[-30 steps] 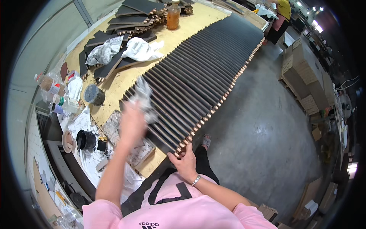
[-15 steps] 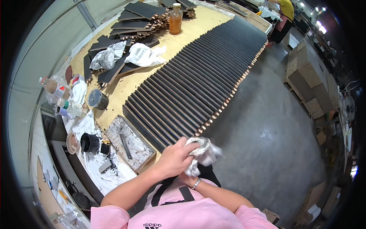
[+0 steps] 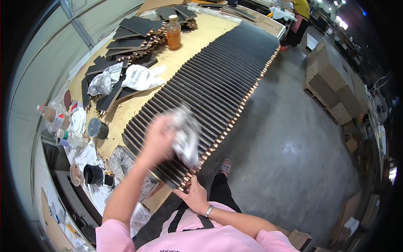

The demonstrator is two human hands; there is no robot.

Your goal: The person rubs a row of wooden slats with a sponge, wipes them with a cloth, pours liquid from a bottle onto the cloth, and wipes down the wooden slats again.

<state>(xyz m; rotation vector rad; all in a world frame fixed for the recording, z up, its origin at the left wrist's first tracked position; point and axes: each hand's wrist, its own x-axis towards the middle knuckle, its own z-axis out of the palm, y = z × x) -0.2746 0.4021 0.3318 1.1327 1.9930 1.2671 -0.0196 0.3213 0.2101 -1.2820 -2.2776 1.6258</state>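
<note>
A long row of narrow black boards (image 3: pixel 205 80) with bare wood ends lies overlapped along the table. My left hand (image 3: pixel 159 136), smeared by motion, is closed on a crumpled white rag (image 3: pixel 187 138) with dark stains, over the near part of the row. At the row's near corner, my right hand (image 3: pixel 195 196) touches the board ends with thumb and forefinger spread apart. A silvery band circles that wrist. The rag and left forearm cover some of the nearest boards, and part of a stained tray (image 3: pixel 121 161) beside them.
On the table (image 3: pixel 210 26) stand loose black boards (image 3: pixel 136 26), a jar of amber liquid (image 3: pixel 173 33) and a dark tub (image 3: pixel 97 128). White cloths (image 3: pixel 142 77) lie among the boards. Plastic bottles (image 3: pixel 54 116) stand left. Cartons (image 3: pixel 331 77) and another person (image 3: pixel 300 19) are at right.
My left hand has swung the rag forward and left, over the boards. My right hand has come out from beneath the rag to the row's near corner. The view has shifted.
</note>
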